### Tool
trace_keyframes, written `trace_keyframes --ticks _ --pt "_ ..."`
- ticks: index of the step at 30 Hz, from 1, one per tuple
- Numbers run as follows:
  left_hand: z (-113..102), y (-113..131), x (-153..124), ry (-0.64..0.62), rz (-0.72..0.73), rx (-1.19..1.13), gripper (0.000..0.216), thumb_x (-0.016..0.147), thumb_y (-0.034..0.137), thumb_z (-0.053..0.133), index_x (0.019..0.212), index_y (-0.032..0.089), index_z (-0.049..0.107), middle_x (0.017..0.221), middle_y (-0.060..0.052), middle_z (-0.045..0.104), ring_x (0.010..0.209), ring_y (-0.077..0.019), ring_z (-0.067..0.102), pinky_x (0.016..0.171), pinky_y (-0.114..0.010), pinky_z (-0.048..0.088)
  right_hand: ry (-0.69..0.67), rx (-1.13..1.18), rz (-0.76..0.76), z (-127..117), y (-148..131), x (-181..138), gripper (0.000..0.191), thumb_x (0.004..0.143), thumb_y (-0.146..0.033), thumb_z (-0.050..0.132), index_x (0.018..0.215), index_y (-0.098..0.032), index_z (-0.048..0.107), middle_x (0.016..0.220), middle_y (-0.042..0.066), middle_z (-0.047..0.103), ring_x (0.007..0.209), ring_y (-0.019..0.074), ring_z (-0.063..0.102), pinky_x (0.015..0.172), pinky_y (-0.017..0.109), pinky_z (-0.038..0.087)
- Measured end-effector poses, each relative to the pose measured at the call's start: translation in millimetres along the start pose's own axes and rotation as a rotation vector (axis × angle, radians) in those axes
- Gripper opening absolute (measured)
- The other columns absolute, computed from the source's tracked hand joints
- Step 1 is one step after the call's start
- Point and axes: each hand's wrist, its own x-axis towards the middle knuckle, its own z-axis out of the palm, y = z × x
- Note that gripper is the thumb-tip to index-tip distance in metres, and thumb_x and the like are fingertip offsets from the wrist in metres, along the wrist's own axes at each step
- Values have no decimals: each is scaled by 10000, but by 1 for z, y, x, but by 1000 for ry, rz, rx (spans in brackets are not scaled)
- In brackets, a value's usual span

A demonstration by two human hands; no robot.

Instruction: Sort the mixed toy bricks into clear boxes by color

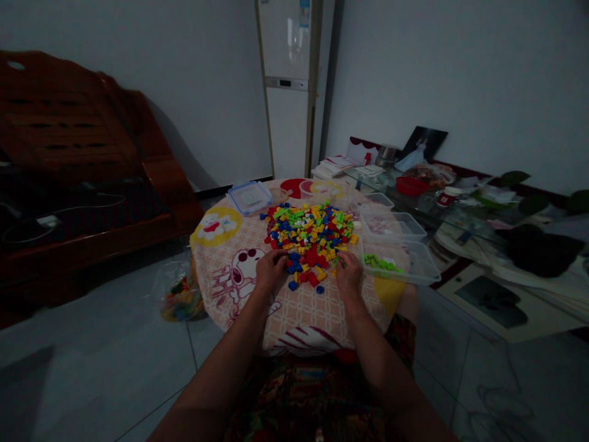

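Note:
A heap of small plastic bricks (311, 236) in red, yellow, blue and green lies on a round table with a cartoon-print cloth (230, 270). My left hand (270, 270) rests at the near left edge of the heap, fingers curled down among blue bricks. My right hand (348, 271) sits at the heap's near right edge, fingers bent onto the bricks beside a clear tub (416, 267) that holds a few green bricks (381, 263). What either hand holds, if anything, is hidden by the fingers.
Two more clear tubs (393, 224) stand behind the first one, and a blue-rimmed lid (250, 196) lies at the table's far left. A plastic bag of bricks (179, 298) sits on the floor. A wooden bench (83, 178) is left, a cluttered low glass table (460, 209) right.

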Motion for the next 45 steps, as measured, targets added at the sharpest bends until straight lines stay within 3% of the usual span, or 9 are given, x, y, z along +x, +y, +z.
trace_keyframes --ticks 13,19,27,36,42,45 --pt "1 -1 0 13 7 -35 288 860 264 592 1055 220 800 1115 -82 809 1023 -253 743 954 -372 547 -31 -209 -49 -4 -9 -11 194 900 -229 649 1062 -180 743 1154 151 743 1104 285 649 1036 436 487" --pt "0 1 0 10 10 -7 276 860 265 599 1047 226 798 1120 -70 810 1046 -253 739 965 -373 545 -81 -243 -56 -9 -14 -12 151 909 -163 601 961 -207 736 1076 116 734 1030 253 643 965 383 506" --pt "-1 1 -1 -2 3 -15 288 865 263 594 1065 218 797 1115 -77 810 1031 -252 742 947 -368 547 112 -101 -164 -15 -17 -5 291 959 -187 465 986 -203 754 1108 145 734 1081 268 647 1026 447 514" --pt "-1 1 0 -1 -1 3 287 861 269 602 1058 225 806 1110 -71 810 1021 -257 738 954 -370 544 305 -225 -115 -58 -10 28 286 977 -215 476 1034 -178 753 1137 179 727 1108 298 631 1035 495 494" --pt "0 -2 0 1 0 -21 298 860 275 594 1066 225 804 1120 -64 810 1042 -249 732 978 -370 543 150 -140 -256 -27 -27 5 301 1012 -217 448 1011 -196 748 1083 139 747 1051 258 646 999 438 514" --pt "-1 -1 0 -12 10 -11 301 859 261 591 1063 216 807 1128 -69 809 1049 -250 733 981 -366 542 20 -208 -230 -15 -28 -6 296 999 -172 451 1038 -172 744 1107 149 739 1041 257 624 991 418 495"
